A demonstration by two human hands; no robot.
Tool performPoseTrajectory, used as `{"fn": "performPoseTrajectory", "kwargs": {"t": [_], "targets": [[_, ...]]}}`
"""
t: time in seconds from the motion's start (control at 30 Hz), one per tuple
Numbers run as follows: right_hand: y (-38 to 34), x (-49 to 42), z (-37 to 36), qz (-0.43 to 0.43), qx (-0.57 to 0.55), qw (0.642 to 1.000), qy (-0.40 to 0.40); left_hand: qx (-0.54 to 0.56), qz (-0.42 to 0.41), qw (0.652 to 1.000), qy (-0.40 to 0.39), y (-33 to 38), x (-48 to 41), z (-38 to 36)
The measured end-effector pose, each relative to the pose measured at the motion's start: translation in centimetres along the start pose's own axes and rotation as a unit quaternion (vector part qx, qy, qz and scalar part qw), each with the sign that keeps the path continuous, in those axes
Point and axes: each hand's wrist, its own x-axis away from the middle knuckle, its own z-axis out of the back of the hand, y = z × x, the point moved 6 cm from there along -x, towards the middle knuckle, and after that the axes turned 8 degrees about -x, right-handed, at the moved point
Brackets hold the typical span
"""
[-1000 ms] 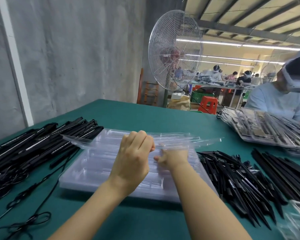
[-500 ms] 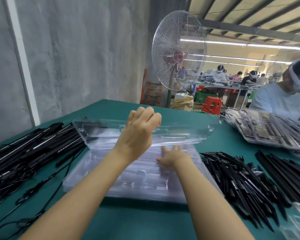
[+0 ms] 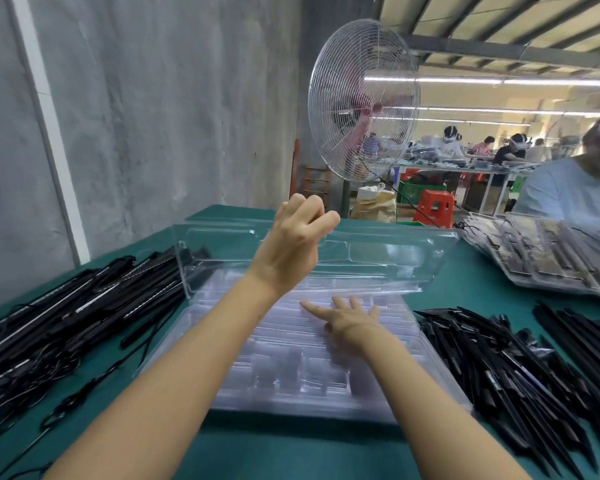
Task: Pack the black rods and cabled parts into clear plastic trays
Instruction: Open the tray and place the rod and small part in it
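Your left hand [image 3: 291, 251] pinches the upper rim of the lifted tray [image 3: 378, 258] with curled fingers, holding it tilted on edge above the far side of the tray stack [image 3: 309, 375]. Your right hand [image 3: 347, 317] lies flat on the stack, fingers spread, pressing it down. The step in hand appears to be separating one empty tray. Next, clear it from the stack and set it on the green table [image 3: 291, 445]. Cabled parts [image 3: 84, 306] lie left of the stack, black rods [image 3: 499, 368] right of it, and filled trays [image 3: 551, 258] at its far right.
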Motion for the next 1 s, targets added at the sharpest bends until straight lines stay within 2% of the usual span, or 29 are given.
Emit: {"fn": "performPoseTrajectory", "kwargs": {"t": [0.17,0.27,0.33,0.4,0.47,0.53,0.63,0.7,0.73,0.77,0.9,1.0], "targets": [[-0.2,0.5,0.4,0.0,-0.009,1.0,-0.002,0.007,-0.108,0.994,-0.017,3.2,-3.4,-1.0],[-0.2,0.8,0.0,-0.006,-0.01,1.0,-0.016,0.011,-0.077,0.992,-0.097,3.1,-3.1,-2.1],[-0.5,0.8,0.2,0.005,-0.017,1.0,-0.008,-0.009,-0.067,0.991,-0.113,2.9,-1.7,-1.9],[-0.3,0.7,0.5,-0.004,-0.012,1.0,-0.008,-0.032,-0.036,0.994,-0.098,2.8,-0.9,-0.7],[-0.4,0.8,0.5,-0.004,-0.02,1.0,0.01,-0.049,-0.013,0.998,-0.042,3.1,0.8,1.4],[0.2,0.5,-0.2,-0.004,-0.08,0.997,0.022,-0.039,-0.07,0.997,-0.017,4.8,4.4,3.5],[1.4,1.3,-0.1,-0.026,-0.172,0.984,0.042,0.008,-0.215,0.972,-0.095,7.5,9.7,5.3],[1.1,1.4,1.2,-0.052,-0.183,0.982,0.015,-0.002,-0.232,0.963,-0.137,7.0,11.5,5.6],[1.6,1.5,1.5,-0.087,-0.244,0.966,-0.002,-0.007,-0.225,0.964,-0.144,6.4,11.9,5.7],[1.2,1.5,2.6,-0.074,-0.243,0.967,0.013,-0.009,-0.214,0.965,-0.154,5.9,12.1,5.8],[0.4,-0.2,3.4,-0.03,-0.175,0.982,0.065,0.019,-0.141,0.954,-0.262,4.1,12.5,4.2],[1.1,-1.0,2.6,-0.042,-0.126,0.989,0.07,0.021,0.042,0.934,-0.354,1.3,11.8,1.1]]}}
